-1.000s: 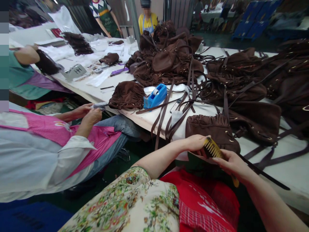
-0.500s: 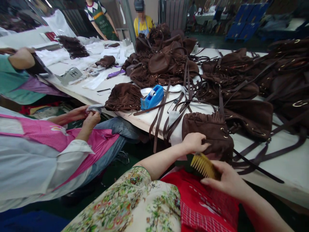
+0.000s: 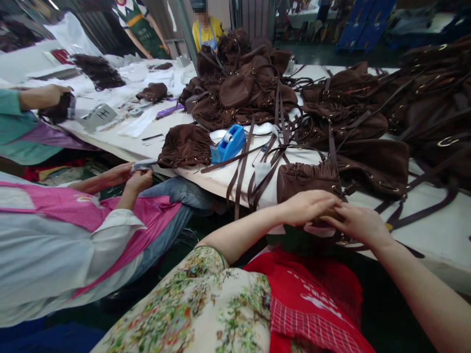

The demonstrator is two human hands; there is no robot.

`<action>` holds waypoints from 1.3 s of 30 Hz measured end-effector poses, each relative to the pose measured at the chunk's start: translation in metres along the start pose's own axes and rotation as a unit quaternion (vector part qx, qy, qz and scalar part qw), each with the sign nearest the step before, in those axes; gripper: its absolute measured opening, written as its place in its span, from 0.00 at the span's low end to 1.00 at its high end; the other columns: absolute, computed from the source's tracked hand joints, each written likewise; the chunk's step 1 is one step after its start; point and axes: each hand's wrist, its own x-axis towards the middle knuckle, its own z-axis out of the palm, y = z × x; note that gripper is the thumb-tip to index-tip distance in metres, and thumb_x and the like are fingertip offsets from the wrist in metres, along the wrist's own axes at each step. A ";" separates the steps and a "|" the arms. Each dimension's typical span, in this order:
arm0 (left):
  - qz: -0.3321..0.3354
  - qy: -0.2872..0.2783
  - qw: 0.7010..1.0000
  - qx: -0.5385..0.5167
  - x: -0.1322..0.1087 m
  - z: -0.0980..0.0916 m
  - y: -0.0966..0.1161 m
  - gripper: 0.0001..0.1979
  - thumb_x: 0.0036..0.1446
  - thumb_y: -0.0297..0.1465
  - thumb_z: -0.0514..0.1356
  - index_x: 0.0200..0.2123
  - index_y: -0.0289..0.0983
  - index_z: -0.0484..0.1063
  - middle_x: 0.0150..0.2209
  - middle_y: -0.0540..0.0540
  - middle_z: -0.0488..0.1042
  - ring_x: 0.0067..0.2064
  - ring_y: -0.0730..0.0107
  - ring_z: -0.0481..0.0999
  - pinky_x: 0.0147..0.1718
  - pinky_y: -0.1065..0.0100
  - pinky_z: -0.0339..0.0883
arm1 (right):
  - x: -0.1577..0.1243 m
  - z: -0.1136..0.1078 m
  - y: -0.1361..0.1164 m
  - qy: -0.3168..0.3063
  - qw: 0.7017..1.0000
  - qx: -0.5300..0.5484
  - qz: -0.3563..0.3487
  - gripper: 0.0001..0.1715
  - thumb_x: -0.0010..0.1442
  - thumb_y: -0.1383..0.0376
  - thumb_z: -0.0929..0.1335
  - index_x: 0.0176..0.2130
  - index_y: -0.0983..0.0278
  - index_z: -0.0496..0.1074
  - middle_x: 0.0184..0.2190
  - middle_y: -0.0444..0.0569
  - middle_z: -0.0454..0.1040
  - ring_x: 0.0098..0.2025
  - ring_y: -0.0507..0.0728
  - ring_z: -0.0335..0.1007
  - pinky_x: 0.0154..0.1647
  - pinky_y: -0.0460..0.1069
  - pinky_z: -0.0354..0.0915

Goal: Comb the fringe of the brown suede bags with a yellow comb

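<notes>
A dark brown fringed bag (image 3: 307,179) lies at the table's near edge in front of me. My left hand (image 3: 314,206) bends over its near side, fingers closed on it. From the right, my right hand (image 3: 355,220) meets the left one, fingertips curled together at the bag's lower edge. What exactly the fingertips pinch is hidden. A small yellow bit (image 3: 389,227) shows behind my right wrist, perhaps an end of the comb. Long brown straps (image 3: 241,181) hang over the edge to the left of the bag.
A blue tape dispenser (image 3: 228,143) stands beside another fringed bag (image 3: 184,146). Piled brown bags (image 3: 235,93) fill the table's back and right. At left, a co-worker in a pink apron (image 3: 55,206) handles a small grey piece; another person's hand (image 3: 46,96) is beyond.
The yellow comb has left my right hand, which has moved up to the bag and joined my left hand. The left hand has shifted right along the bag. The view has tilted slightly down.
</notes>
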 end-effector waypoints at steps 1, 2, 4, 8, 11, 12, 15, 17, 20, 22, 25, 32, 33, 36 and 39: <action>-0.028 -0.048 0.996 -0.072 0.010 -0.005 -0.013 0.26 0.69 0.39 0.38 0.52 0.32 0.69 0.55 0.41 0.71 0.57 0.68 0.69 0.60 0.65 0.58 | -0.005 0.001 -0.002 -0.009 1.000 -0.009 -0.003 0.27 0.62 0.43 0.61 0.37 0.59 0.76 0.34 0.50 0.77 0.30 0.59 0.72 0.28 0.50 0.56; -0.060 -0.086 0.985 -0.139 0.019 -0.007 -0.026 0.29 0.69 0.39 0.34 0.54 0.31 0.67 0.56 0.41 0.71 0.57 0.67 0.69 0.60 0.64 0.59 | -0.010 0.002 -0.005 -0.018 1.000 -0.019 -0.007 0.27 0.62 0.43 0.61 0.38 0.60 0.76 0.34 0.51 0.77 0.30 0.59 0.72 0.27 0.51 0.56; -0.116 -0.133 0.964 -0.199 0.032 -0.003 -0.052 0.31 0.69 0.40 0.33 0.55 0.29 0.67 0.57 0.42 0.70 0.58 0.67 0.68 0.61 0.63 0.57 | -0.021 0.005 -0.011 -0.040 0.999 -0.020 -0.013 0.28 0.62 0.43 0.60 0.34 0.61 0.76 0.33 0.51 0.77 0.29 0.59 0.72 0.27 0.50 0.56; -0.107 -0.124 0.975 -0.151 0.043 0.015 -0.080 0.29 0.69 0.38 0.36 0.50 0.31 0.73 0.55 0.45 0.72 0.59 0.69 0.67 0.64 0.66 0.49 | -0.047 0.018 -0.032 -0.110 0.990 0.082 -0.020 0.29 0.61 0.42 0.62 0.27 0.61 0.73 0.28 0.50 0.76 0.29 0.59 0.73 0.27 0.50 0.58; -0.063 -0.142 0.984 -0.091 0.046 0.018 -0.083 0.27 0.69 0.36 0.38 0.49 0.32 0.74 0.55 0.47 0.73 0.59 0.71 0.66 0.65 0.67 0.45 | -0.059 0.023 -0.044 -0.131 0.965 0.225 0.019 0.29 0.60 0.43 0.63 0.25 0.62 0.72 0.23 0.48 0.75 0.26 0.56 0.70 0.27 0.49 0.60; -0.055 -0.154 0.984 -0.074 0.046 0.017 -0.082 0.26 0.69 0.35 0.39 0.49 0.33 0.75 0.55 0.49 0.73 0.61 0.71 0.64 0.66 0.67 0.43 | -0.060 0.022 -0.046 -0.123 0.955 0.266 0.035 0.29 0.61 0.43 0.63 0.25 0.62 0.72 0.22 0.47 0.74 0.25 0.56 0.69 0.27 0.49 0.61; -0.026 -0.182 0.982 -0.031 0.044 0.017 -0.078 0.21 0.69 0.33 0.43 0.50 0.37 0.75 0.55 0.53 0.73 0.67 0.69 0.53 0.67 0.66 0.38 | -0.057 0.013 -0.050 -0.083 0.939 0.328 0.066 0.26 0.60 0.45 0.64 0.27 0.63 0.74 0.23 0.47 0.75 0.25 0.55 0.68 0.27 0.49 0.62; -0.016 -0.185 0.983 0.002 0.042 0.020 -0.076 0.18 0.68 0.35 0.47 0.44 0.40 0.78 0.52 0.54 0.75 0.69 0.66 0.49 0.67 0.60 0.36 | -0.052 0.006 -0.053 -0.070 0.937 0.334 0.077 0.25 0.58 0.45 0.66 0.27 0.63 0.74 0.23 0.47 0.75 0.25 0.56 0.69 0.27 0.50 0.62; -0.044 -0.145 0.986 0.074 0.040 0.031 -0.075 0.16 0.63 0.39 0.55 0.29 0.40 0.78 0.42 0.51 0.78 0.66 0.62 0.56 0.65 0.55 0.40 | -0.047 0.000 -0.058 -0.069 0.915 0.382 0.106 0.26 0.57 0.45 0.66 0.29 0.64 0.76 0.23 0.47 0.75 0.26 0.58 0.70 0.27 0.50 0.64; -0.074 -0.092 0.986 0.120 0.039 0.039 -0.077 0.14 0.58 0.39 0.61 0.23 0.38 0.75 0.39 0.49 0.78 0.61 0.61 0.63 0.62 0.57 0.48 | -0.046 -0.002 -0.058 -0.066 0.884 0.440 0.144 0.28 0.58 0.45 0.65 0.32 0.66 0.77 0.23 0.47 0.76 0.26 0.58 0.70 0.26 0.49 0.65; -0.095 -0.026 0.978 0.182 0.041 0.051 -0.080 0.14 0.52 0.37 0.66 0.20 0.36 0.72 0.37 0.48 0.76 0.53 0.63 0.70 0.56 0.62 0.55 | -0.045 -0.002 -0.057 -0.063 0.853 0.485 0.183 0.28 0.57 0.45 0.65 0.36 0.67 0.78 0.24 0.47 0.76 0.26 0.58 0.70 0.25 0.48 0.65; -0.069 -0.019 0.950 0.304 0.049 0.071 -0.088 0.15 0.60 0.36 0.56 0.23 0.36 0.72 0.29 0.46 0.74 0.44 0.65 0.69 0.47 0.62 0.58 | -0.057 -0.016 -0.093 -0.058 0.856 0.480 0.183 0.28 0.57 0.44 0.66 0.28 0.65 0.75 0.21 0.46 0.73 0.25 0.56 0.68 0.25 0.48 0.63; -0.057 -0.018 0.944 0.324 0.050 0.071 -0.089 0.13 0.60 0.34 0.55 0.25 0.37 0.74 0.31 0.46 0.74 0.46 0.64 0.68 0.48 0.61 0.57 | -0.063 -0.023 -0.099 -0.068 0.859 0.484 0.153 0.28 0.56 0.43 0.66 0.25 0.65 0.74 0.20 0.45 0.71 0.23 0.55 0.66 0.23 0.47 0.61; -0.040 -0.019 0.933 0.356 0.053 0.064 -0.091 0.13 0.61 0.33 0.53 0.29 0.37 0.75 0.34 0.45 0.75 0.46 0.62 0.68 0.47 0.60 0.59 | -0.076 -0.045 -0.096 -0.074 0.875 0.477 0.045 0.30 0.54 0.42 0.67 0.18 0.63 0.67 0.17 0.44 0.67 0.21 0.52 0.60 0.21 0.47 0.56; -0.002 -0.023 0.938 0.346 0.047 0.056 -0.084 0.17 0.63 0.40 0.52 0.30 0.36 0.74 0.34 0.44 0.75 0.42 0.63 0.70 0.46 0.62 0.62 | -0.068 -0.051 -0.057 0.043 0.903 0.398 0.158 0.26 0.58 0.44 0.65 0.29 0.62 0.74 0.23 0.47 0.73 0.24 0.56 0.66 0.25 0.48 0.60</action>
